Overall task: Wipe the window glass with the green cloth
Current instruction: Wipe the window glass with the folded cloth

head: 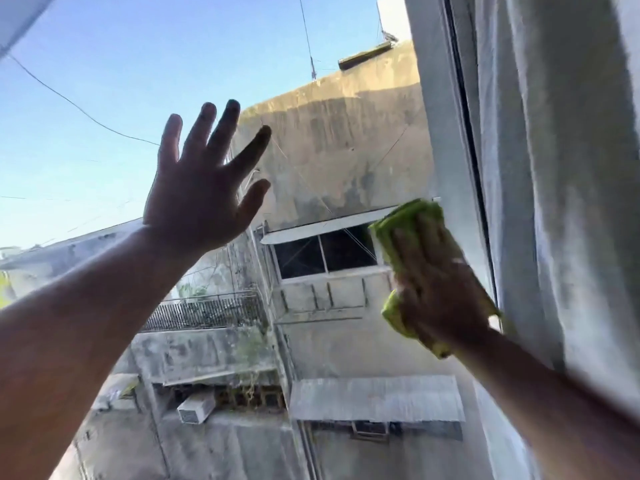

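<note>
while the right hand presses the folded green cloth flat against the window glass, close beside the grey window frame, the wiping looks to be under way and not finished. the palm and fingers spread over the cloth and pin it to the pane, so the cloth sits at the frame's edge, about halfway down it. the left hand is well away from the frame, toward the middle of the pane, fingers splayed and holding nothing; whether its fingertips touch the glass or hover just off it i cannot tell. faint smudges and hairline streaks show on the pane away from the frame, so i judge most of the glass is yet to be wiped. counted: one cloth, two hands, one pane in view, one frame upright, and one pale curtain hanging on the frame's far side.
</note>
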A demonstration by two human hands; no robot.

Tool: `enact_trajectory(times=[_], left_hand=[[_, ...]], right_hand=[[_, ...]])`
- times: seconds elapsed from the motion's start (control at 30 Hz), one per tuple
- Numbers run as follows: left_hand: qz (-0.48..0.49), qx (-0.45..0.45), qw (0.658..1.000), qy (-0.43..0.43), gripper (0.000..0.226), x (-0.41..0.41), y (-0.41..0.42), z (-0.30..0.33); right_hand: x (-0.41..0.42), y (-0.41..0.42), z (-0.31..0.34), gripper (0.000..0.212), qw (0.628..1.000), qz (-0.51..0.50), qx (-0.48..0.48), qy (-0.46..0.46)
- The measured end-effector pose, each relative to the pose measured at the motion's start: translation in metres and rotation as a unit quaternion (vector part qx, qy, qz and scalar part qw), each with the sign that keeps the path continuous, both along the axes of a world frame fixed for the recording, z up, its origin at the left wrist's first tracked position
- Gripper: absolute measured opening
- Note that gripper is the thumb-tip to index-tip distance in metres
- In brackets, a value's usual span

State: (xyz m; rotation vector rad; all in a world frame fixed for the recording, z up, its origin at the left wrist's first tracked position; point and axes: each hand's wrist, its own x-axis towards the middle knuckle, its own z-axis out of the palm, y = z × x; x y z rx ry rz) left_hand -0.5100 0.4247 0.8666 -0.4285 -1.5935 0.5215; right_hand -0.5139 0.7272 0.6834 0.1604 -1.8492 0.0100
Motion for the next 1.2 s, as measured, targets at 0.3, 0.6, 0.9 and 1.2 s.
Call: enact_trajectory(times=[0.3,0.6,0.9,1.2], left_hand=[[-0.008,-0.008,1.000,-0.008,0.060,0.004,-0.003,0.002],[-0.008,-0.002,0.999,-0.047,0.058,0.008,-0.001,0.004],[-0.040,0.051,0.988,-0.142,0.044,0.040,-0.002,-0.021],[0.029,0.200,0.950,-0.239,0.060,0.083,-0.012,-0.162]], right_hand=[[-0.006,-0.120,0.023,0.063,0.960,0.170,0.213,0.068],[-0.007,-0.010,0.123,0.071,0.987,0.053,-0.106,0.112],[0.016,-0.123,-0.011,0.067,0.897,0.215,0.381,-0.069],[0.030,-0.095,-0.032,0.085,0.986,0.165,0.017,0.026]])
